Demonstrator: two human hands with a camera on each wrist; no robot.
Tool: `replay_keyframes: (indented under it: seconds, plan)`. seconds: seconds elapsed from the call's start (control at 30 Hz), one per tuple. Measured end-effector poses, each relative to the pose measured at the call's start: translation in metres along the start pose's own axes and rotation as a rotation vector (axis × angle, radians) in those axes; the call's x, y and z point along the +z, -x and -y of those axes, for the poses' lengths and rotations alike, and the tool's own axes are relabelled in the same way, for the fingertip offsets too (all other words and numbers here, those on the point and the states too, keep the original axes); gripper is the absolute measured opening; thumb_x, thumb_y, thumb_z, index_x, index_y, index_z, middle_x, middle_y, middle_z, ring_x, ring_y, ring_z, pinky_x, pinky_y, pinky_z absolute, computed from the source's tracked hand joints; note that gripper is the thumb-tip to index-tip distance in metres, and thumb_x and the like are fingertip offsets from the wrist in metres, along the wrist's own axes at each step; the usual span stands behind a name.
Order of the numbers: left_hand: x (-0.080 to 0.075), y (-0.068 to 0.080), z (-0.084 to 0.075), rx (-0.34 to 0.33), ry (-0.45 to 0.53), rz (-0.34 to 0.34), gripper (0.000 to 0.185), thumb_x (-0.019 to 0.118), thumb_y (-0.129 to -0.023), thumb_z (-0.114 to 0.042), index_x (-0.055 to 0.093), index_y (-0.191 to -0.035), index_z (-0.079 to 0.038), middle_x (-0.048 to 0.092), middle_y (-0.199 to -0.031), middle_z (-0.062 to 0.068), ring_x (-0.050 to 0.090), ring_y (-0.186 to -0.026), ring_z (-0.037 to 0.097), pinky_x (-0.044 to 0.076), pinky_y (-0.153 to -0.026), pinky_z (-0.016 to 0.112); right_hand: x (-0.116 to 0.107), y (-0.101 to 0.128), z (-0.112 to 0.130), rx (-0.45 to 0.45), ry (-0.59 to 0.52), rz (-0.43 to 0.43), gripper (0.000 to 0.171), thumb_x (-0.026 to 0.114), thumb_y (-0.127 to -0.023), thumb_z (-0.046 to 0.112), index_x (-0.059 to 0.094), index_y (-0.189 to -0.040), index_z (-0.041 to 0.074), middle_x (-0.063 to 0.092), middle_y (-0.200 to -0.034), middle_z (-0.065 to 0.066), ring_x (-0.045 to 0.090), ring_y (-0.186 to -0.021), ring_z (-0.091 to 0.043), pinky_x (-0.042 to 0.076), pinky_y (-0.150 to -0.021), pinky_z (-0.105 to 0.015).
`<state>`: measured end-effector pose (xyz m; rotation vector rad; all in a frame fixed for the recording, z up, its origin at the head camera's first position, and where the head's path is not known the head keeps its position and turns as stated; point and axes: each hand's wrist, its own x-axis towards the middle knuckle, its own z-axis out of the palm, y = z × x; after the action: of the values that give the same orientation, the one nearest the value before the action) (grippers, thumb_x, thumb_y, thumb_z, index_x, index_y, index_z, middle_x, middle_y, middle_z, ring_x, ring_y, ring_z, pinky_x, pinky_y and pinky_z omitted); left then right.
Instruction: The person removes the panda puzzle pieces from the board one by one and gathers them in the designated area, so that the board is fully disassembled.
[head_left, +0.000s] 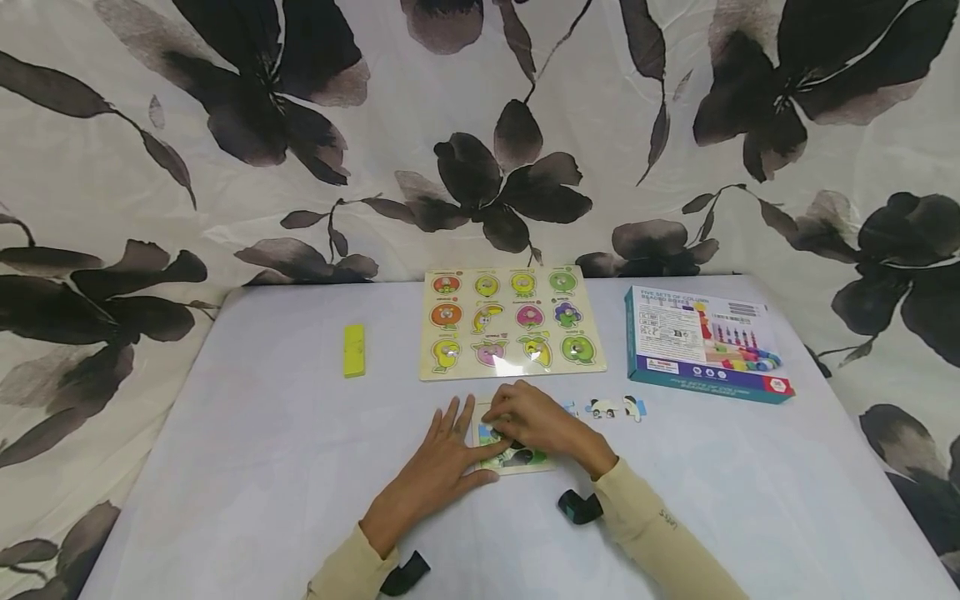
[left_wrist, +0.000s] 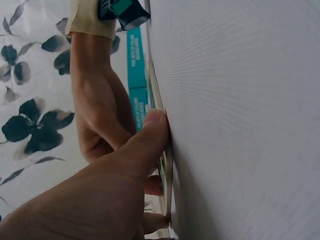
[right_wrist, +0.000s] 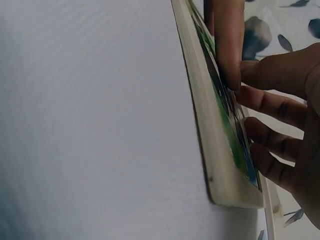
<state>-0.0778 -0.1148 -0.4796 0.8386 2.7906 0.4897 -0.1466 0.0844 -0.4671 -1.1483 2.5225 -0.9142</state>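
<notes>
The floral backdrop (head_left: 420, 100) rises at 12 o'clock behind the white worktop (head_left: 262, 467). Taking the puzzle in front of you as the clock's centre, the fruit board (head_left: 512, 327) lies flat at 12 o'clock, its twelve pictures in three rows of four, with a shiny glare along its near edge. The box (head_left: 708, 343) lies at 2 o'clock, tilted a little clockwise, printed side up and just apart from the fruit board.

Your left hand (head_left: 446, 460) comes in from 8 o'clock, open wide with fingers straight and spread; it grasps nothing, but its index finger reaches over the picture and its thumb touches the near edge. Your right hand (head_left: 538, 419) comes in from 4 o'clock, fingers bent, their tips down on the picture close to your left index finger; you cannot tell whether they pinch anything.

The puzzle (head_left: 519, 470) lies flat on the worktop beneath both hands, showing green, blue and black inside a pale wooden frame. The yellow block (head_left: 354, 351) lies well apart at 10 o'clock. Between 2 and 3 o'clock, the loose pieces (head_left: 602, 408) lie in a row, black, white and blue, the nearest partly hidden by your right hand.
</notes>
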Motion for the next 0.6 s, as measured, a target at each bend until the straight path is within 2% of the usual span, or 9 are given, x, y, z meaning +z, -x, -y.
replay_keyframes:
  seconds: [0.37, 0.6]
  plan:
    - [0.0014, 0.0003, 0.0001, -0.007, 0.003, 0.009, 0.050, 0.055, -0.091, -0.050, 0.051, -0.138, -0.035, 0.011, -0.155, 0.029, 0.005, -0.142, 0.050, 0.013, -0.111, 0.064, 0.0028, 0.0013, 0.0010, 0.028, -0.045, -0.002, 0.018, 0.060, -0.093, 0.006, 0.075, -0.100, 0.012, 0.063, -0.102, 0.004, 0.051, -0.097, -0.014, 0.043, -0.084, -0.032]
    - [0.0009, 0.0004, -0.0003, -0.005, 0.006, 0.002, 0.050, 0.056, -0.091, -0.050, 0.051, -0.138, -0.036, 0.012, -0.155, 0.029, 0.006, -0.142, 0.050, 0.014, -0.111, 0.065, 0.0012, 0.0030, 0.0005, 0.060, -0.120, 0.003, 0.018, 0.061, -0.092, 0.008, 0.073, -0.105, 0.013, 0.068, -0.102, 0.006, 0.052, -0.092, -0.011, 0.043, -0.081, -0.029]
